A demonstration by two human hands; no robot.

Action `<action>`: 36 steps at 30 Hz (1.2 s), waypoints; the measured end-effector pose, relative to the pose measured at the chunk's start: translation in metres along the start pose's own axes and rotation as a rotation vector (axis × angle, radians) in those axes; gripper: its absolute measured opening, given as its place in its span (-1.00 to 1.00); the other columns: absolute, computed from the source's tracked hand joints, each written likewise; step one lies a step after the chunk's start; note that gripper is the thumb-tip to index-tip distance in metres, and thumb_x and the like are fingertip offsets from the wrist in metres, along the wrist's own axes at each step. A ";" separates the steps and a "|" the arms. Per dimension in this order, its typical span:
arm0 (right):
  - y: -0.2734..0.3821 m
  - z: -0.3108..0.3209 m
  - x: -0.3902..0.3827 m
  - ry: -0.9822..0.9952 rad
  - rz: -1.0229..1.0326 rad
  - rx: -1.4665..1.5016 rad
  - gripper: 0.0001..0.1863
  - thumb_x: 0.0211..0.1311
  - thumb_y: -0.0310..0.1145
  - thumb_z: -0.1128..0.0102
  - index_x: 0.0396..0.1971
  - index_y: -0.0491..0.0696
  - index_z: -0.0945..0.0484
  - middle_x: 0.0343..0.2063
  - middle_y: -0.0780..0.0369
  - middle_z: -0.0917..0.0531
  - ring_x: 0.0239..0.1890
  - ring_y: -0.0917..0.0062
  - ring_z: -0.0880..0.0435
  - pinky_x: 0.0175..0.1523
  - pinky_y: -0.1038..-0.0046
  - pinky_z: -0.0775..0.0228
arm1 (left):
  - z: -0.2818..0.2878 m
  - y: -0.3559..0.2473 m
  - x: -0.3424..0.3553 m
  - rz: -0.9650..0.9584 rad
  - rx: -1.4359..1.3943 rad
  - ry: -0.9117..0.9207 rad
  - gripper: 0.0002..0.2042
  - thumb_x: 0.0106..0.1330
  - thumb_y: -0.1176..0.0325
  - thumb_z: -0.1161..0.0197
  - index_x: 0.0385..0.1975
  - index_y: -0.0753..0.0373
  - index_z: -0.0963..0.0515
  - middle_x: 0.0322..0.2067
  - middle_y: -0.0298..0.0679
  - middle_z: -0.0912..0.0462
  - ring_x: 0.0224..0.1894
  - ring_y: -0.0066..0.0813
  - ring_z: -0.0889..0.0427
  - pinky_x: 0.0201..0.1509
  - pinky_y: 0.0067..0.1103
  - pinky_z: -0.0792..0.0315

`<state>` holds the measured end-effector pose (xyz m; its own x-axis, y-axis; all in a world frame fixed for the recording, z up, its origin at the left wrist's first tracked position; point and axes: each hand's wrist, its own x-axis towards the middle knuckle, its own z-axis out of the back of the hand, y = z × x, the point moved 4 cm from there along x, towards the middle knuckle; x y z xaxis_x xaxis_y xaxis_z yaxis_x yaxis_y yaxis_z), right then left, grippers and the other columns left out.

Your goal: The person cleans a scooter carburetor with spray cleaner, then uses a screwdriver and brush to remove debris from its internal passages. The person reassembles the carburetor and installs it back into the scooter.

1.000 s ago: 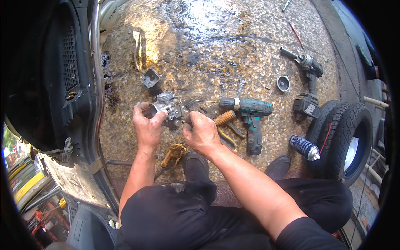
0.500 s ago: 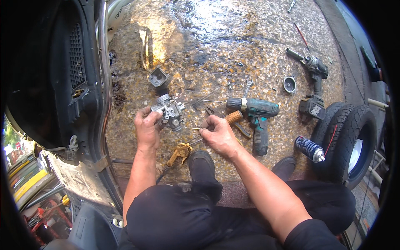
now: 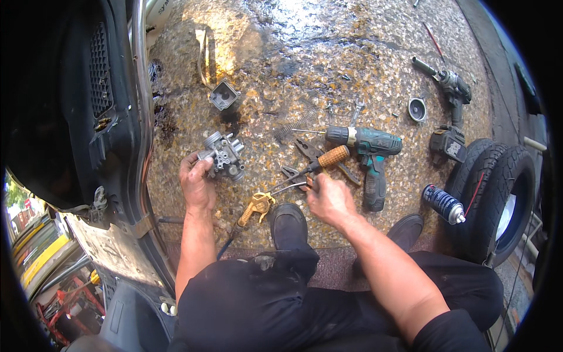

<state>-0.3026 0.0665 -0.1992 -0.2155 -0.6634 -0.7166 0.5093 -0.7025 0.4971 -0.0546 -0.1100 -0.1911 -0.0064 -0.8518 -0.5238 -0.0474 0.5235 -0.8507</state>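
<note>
My left hand (image 3: 197,182) grips a grey metal carburetor body (image 3: 224,157), thumb against its near side, above the stone-chip floor. To the right, my right hand (image 3: 330,198) is low over the floor with its fingers curled together; what they hold, if anything, is hidden. Its fingertips are beside the dark jaws of a small pair of pliers (image 3: 288,172) and the tip of a yellow air blow gun (image 3: 258,206). Just beyond lie an orange-handled screwdriver (image 3: 334,156) and larger pliers (image 3: 307,150). A square float bowl (image 3: 224,95) sits beyond the carburetor.
A teal cordless drill (image 3: 375,144) lies right of the pliers, with a coil spring (image 3: 293,124) and wrench (image 3: 356,110) nearby. Farther right are a round cap (image 3: 417,110), impact wrench (image 3: 451,94), spray can (image 3: 443,204) and tires (image 3: 509,196). Dark vehicle bodywork (image 3: 120,135) borders the left.
My right hand has moved right and away from the carburetor, down toward the tools. The thin small piece seen at its fingertips no longer shows. My left hand still holds the carburetor, shifted slightly left.
</note>
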 end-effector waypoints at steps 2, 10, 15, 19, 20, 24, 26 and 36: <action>0.032 -0.040 -0.011 0.239 0.031 0.135 -0.71 0.20 -0.30 -0.17 -0.29 -0.24 -0.63 -0.41 0.02 -0.72 -0.32 0.28 -0.74 -0.11 0.31 -0.61 | 0.003 0.000 0.000 -0.028 -0.003 -0.036 -0.47 0.06 0.44 -0.26 0.07 0.44 -0.30 -0.16 -0.15 -0.53 -0.17 -0.41 -0.53 0.00 -0.43 -0.44; 0.093 -0.172 -0.017 0.527 -0.642 1.188 -0.59 0.30 -0.21 -0.22 -0.09 -0.27 -0.50 -0.28 0.09 -0.60 -0.32 0.30 -0.66 -0.19 0.27 -0.62 | 0.013 -0.002 -0.012 -0.008 -0.082 -0.169 -0.42 0.05 0.45 -0.25 0.13 0.38 -0.27 -0.18 -0.17 -0.51 -0.22 -0.39 -0.53 -0.15 -0.38 -0.46; 0.091 -0.196 -0.015 0.422 -0.809 1.189 -0.60 0.31 -0.10 -0.24 -0.21 -0.19 -0.52 -0.34 0.14 -0.61 -0.37 0.36 -0.64 -0.29 0.25 -0.56 | 0.018 -0.006 -0.023 0.023 -0.149 -0.168 -0.47 0.06 0.48 -0.24 0.09 0.38 -0.30 -0.15 -0.14 -0.52 -0.14 -0.35 -0.53 -0.06 -0.30 -0.46; 0.090 -0.196 -0.019 0.288 -0.724 1.034 -0.67 0.30 -0.15 -0.24 -0.29 -0.16 -0.52 -0.42 0.15 -0.60 -0.45 0.45 -0.60 -0.35 0.36 -0.45 | 0.022 -0.003 -0.026 -0.002 -0.253 -0.122 -0.46 0.06 0.50 -0.25 0.11 0.39 -0.31 -0.12 -0.13 -0.53 -0.11 -0.30 -0.55 0.02 -0.27 -0.46; 0.094 -0.193 -0.023 0.268 -0.622 1.131 -0.69 0.30 -0.18 -0.23 -0.30 -0.16 -0.52 -0.47 0.16 -0.58 -0.50 0.46 -0.58 -0.36 0.36 -0.44 | 0.024 -0.002 -0.023 -0.008 -0.262 -0.114 -0.46 0.06 0.50 -0.25 0.10 0.40 -0.31 -0.12 -0.13 -0.53 -0.10 -0.31 -0.54 0.03 -0.29 -0.46; 0.115 -0.170 -0.046 0.305 -0.416 1.494 -0.83 0.32 -0.34 -0.13 -0.40 -0.10 -0.43 -0.68 0.24 -0.43 -0.70 0.48 -0.41 -0.51 0.36 -0.35 | 0.035 0.000 -0.006 -0.043 -0.263 -0.120 -0.50 0.06 0.53 -0.25 0.07 0.43 -0.34 -0.11 -0.14 -0.52 -0.06 -0.35 -0.53 0.08 -0.39 -0.44; 0.122 -0.153 -0.061 0.481 -0.314 1.551 -0.80 0.35 -0.34 -0.11 -0.46 -0.07 -0.38 -0.71 0.26 -0.38 -0.71 0.48 -0.37 -0.53 0.36 -0.33 | 0.038 0.002 0.002 -0.084 -0.266 -0.162 -0.51 0.06 0.53 -0.24 0.06 0.43 -0.35 -0.11 -0.15 -0.52 -0.06 -0.35 -0.53 0.08 -0.41 -0.43; 0.137 -0.140 -0.067 0.932 -0.168 1.172 -0.73 0.37 -0.32 -0.15 -0.53 -0.06 -0.38 -0.72 0.29 -0.39 -0.72 0.52 -0.37 -0.59 0.41 -0.25 | 0.046 -0.024 0.024 -0.216 -0.257 -0.037 -0.58 0.03 0.52 -0.25 -0.03 0.43 -0.46 -0.20 -0.22 -0.58 -0.14 -0.45 -0.55 0.05 -0.47 -0.44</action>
<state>-0.1018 0.0508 -0.1512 0.6185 -0.4759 -0.6253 -0.4989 -0.8526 0.1554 -0.0074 -0.1422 -0.1858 0.0672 -0.9388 -0.3379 -0.2940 0.3049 -0.9058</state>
